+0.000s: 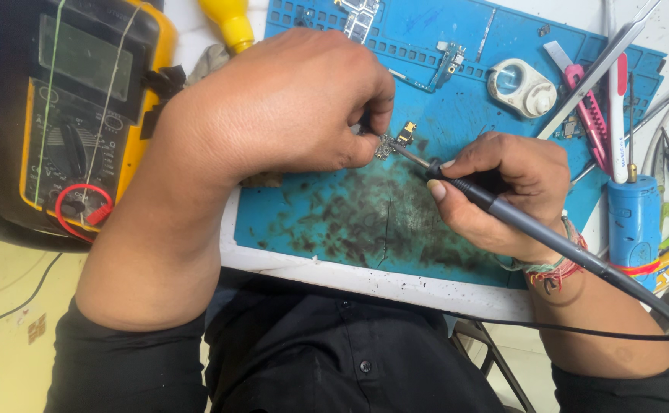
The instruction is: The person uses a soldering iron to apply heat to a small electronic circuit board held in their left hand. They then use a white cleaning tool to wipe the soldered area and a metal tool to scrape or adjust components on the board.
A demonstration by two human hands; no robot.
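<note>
Head view: left hand [289, 107] pinches a small circuit board [396, 140] over the blue mat [472, 92] (badly stained); right hand [503, 187] grips a soldering iron [503, 210], tip touching the board.

Electronics repair bench, small workshop. Stained blue repair mat [334, 206], yellow multimeter [82, 115], soldering iron [503, 210], tweezers [602, 65], loose circuit boards [445, 65].

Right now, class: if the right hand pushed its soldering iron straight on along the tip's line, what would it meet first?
The right hand aims the soldering iron up-left; it would likely first meet the small circuit board pinched by the left hand.
</note>
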